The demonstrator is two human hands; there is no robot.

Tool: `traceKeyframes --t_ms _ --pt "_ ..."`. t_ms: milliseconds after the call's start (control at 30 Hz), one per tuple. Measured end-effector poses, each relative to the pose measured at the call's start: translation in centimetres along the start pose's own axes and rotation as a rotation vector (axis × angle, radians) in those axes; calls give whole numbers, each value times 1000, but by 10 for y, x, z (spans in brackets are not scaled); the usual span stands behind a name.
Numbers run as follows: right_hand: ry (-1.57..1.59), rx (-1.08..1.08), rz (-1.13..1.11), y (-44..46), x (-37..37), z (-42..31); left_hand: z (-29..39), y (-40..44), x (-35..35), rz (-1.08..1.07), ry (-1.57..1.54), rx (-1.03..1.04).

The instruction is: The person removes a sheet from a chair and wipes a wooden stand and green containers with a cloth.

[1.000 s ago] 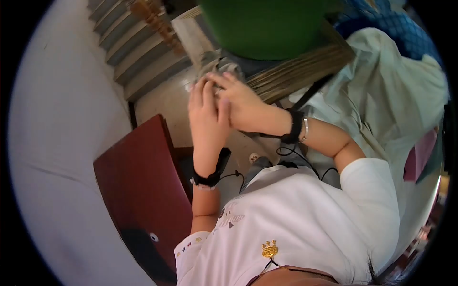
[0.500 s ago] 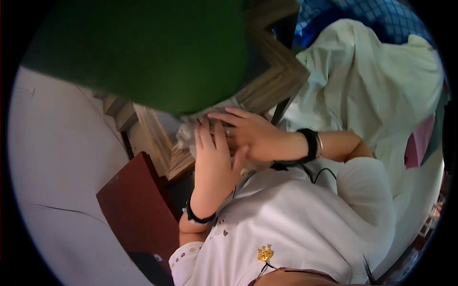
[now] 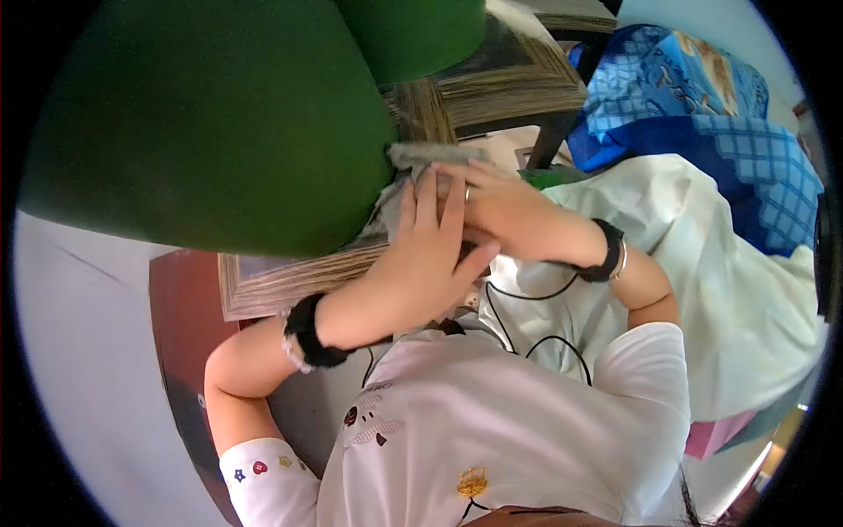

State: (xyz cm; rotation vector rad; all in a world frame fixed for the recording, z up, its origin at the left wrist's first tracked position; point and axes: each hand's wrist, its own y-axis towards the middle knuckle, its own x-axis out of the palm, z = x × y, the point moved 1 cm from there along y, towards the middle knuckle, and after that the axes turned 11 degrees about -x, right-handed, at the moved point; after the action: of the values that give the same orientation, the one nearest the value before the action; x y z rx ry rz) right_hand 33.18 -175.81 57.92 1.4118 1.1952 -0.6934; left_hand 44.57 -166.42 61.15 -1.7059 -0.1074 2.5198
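A crumpled grey cloth (image 3: 439, 156) lies on the wood-grain tabletop, against the base of a large dark green rounded object (image 3: 219, 132). My right hand (image 3: 518, 215), wearing a ring, bends over the cloth and grips it, though its fingertips are partly hidden. My left hand (image 3: 413, 255) is laid flat with its fingers stretched, overlapping the right fingers and touching the cloth. Its thumb stands apart, towards the right wrist. Both wrists carry black bands.
A second green rounded object (image 3: 417, 39) stands behind the first. The table (image 3: 518, 88) has wood-grain borders and dark legs. White fabric (image 3: 676, 263) and blue checked fabric (image 3: 755, 167) lie on the right. A dark red panel (image 3: 189, 316) is at the left, and a black cable (image 3: 536, 294) loops near my lap.
My hands and the grey cloth have shifted up and to the right in view. The camera has also moved, bringing the second green object and more tabletop into sight.
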Motion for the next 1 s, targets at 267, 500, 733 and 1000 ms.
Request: traceKeyframes --t_ms 267,500,733,1000 --pt "-45 47 300 9 17 87 -1 92 7 297 132 -81" --pt "-91 49 455 12 10 93 -4 127 4 225 31 -356" --pt "-105 337 388 -1 -3 119 -4 191 -8 57 -221 -333" --pt "-539 142 411 21 -31 108 25 145 -40 522 153 -187"
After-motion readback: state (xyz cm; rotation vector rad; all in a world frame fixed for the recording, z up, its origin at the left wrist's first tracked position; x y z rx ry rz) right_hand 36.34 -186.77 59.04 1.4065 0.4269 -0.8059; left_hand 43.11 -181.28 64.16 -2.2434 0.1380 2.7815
